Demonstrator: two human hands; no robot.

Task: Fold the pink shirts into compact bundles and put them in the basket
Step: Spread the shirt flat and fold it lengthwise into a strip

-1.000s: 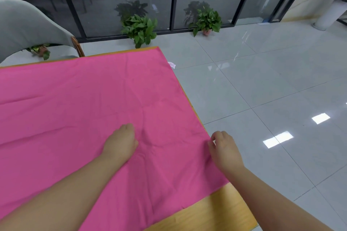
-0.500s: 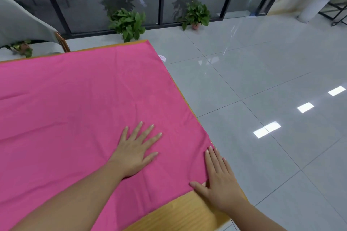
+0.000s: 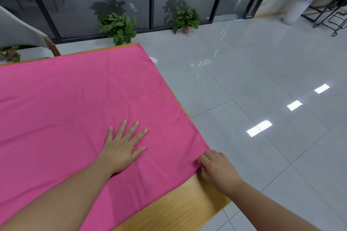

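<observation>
Pink shirt [image 3: 78,103] lies flat across the table [image 3: 187,210], filling left-centre frame: thin, limp, light, so keep your left hand [image 3: 122,148] splayed flat as anchor while your right hand [image 3: 216,167] pinches the lower-right corner.

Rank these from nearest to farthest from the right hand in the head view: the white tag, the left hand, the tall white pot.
From the right hand:
1. Left hand, flat on the pink cloth, just beside it.
2. White tag, at the cloth's far right edge.
3. Tall white pot, across the floor, far right corner.
</observation>
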